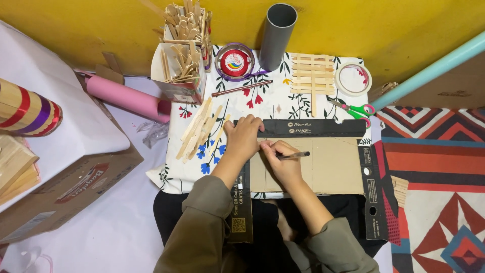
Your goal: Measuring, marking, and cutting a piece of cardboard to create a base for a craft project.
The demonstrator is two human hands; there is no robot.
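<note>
Left hand: the left hand (244,137) is pressing flat, fingers spread and holding nothing, on the upper left part of the flattened cardboard box (323,167), just below its black printed strip.
Right hand: the right hand (282,161) is pinching a dark pencil (293,155) in a writing grip, its tip pointing right and touching the brown face of the cardboard.
Cardboard: it is lying opened out across the flowered cloth (273,101) and over the person's lap, black flaps hanging at the left and right sides.
Line: a faint vertical mark seems to be running down the brown panel near the pencil tip, though the view is too soft to be sure.
Doing it well: the pressing hand is best kept close beside the pencil so the sheet is not sliding; the stroke is best drawn lightly and steadily, the wrist resting on the card.
Watch for: the card is overhanging the lap, so its lower part is likely flexing under pressure.
Nearby: loose wooden craft sticks (199,132) are lying just left of the pressing hand; green-handled scissors (356,109), a tape roll (353,79) and a grey tube (276,34) are sitting beyond the card.
</note>
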